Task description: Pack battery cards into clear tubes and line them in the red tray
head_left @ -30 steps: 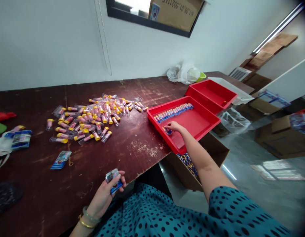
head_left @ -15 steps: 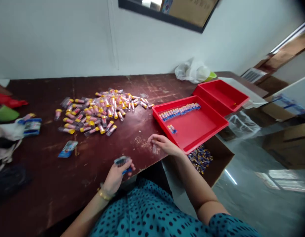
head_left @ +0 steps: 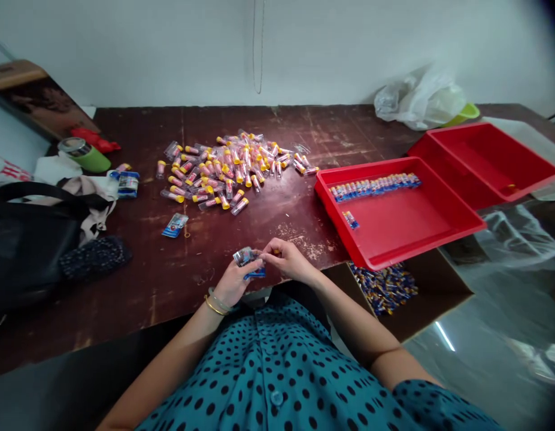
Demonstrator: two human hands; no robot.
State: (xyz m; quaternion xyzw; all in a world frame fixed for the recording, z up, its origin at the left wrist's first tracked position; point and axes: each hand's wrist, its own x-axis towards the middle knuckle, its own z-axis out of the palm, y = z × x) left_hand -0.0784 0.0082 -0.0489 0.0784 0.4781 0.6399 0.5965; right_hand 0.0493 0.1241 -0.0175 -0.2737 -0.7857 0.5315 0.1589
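Just above the table's front edge, my left hand is closed round a few blue-printed clear plastic packets. My right hand meets it there, thumb and fingers pinched at the packets' right edge. A small yellowish spot shows under those fingers; what they grip is too small to make out. Further left on the table lie a loose blue packet and a rubber band. Beyond the hands spreads a heap of clear tubes with yellow caps and pink contents.
A red tray on the right holds a row of filled blue packets. Another red tray adjoins it. Below stands a cardboard box of similar pieces. At left are a black bag and a green cup.
My right hand has moved left from near the red tray to the packets in my left hand. The view has levelled and swung left, bringing the black bag into sight.
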